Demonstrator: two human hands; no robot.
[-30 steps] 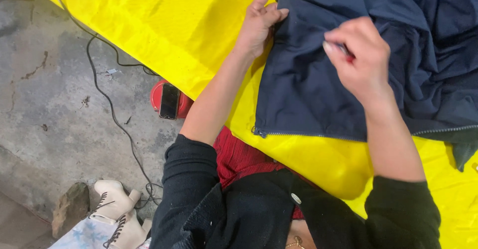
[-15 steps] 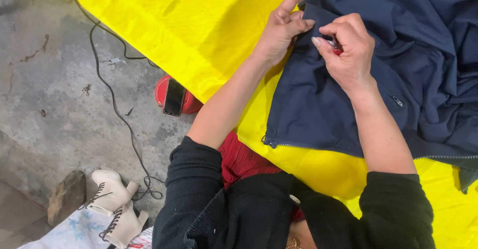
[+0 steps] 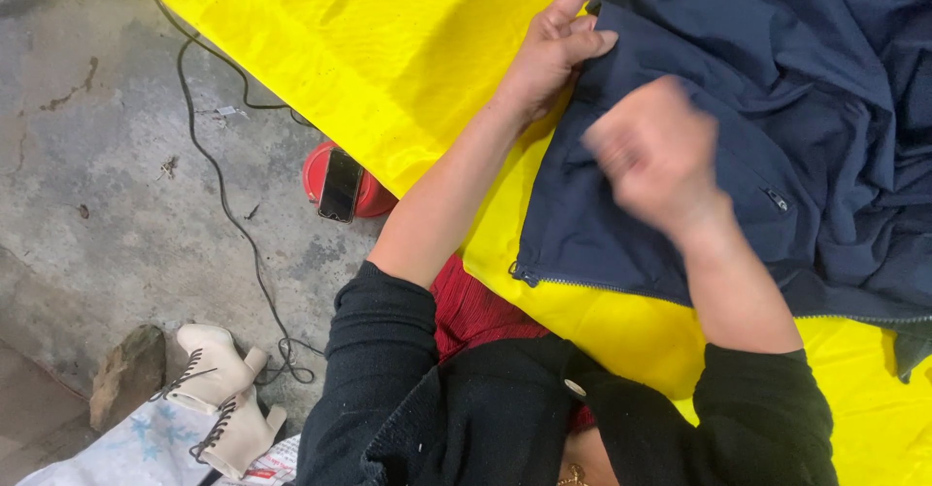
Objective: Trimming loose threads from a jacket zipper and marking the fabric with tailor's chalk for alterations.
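Note:
A navy blue zip jacket [image 3: 777,107] lies crumpled on a yellow cloth-covered surface [image 3: 388,49]. My left hand [image 3: 555,47] pinches the jacket's left edge between thumb and fingers, with the index finger stretched out. My right hand [image 3: 655,151] hovers just above the jacket's front panel, near a small pocket zip pull [image 3: 777,198]. That hand is blurred by motion with its fingers curled in, and whether it holds anything cannot be made out. The jacket's main zip [image 3: 621,290] runs along its near hem.
On the concrete floor to the left, a dark phone [image 3: 341,185] rests on a red round object [image 3: 374,200]. A black cable [image 3: 209,156] trails across the floor. Cream lace-up boots [image 3: 218,389] and a stone [image 3: 126,374] sit near the lower left.
My right hand has pulled back from the jacket's upper edge toward me and is now blurred. The left hand stays on the edge. The view shifted slightly.

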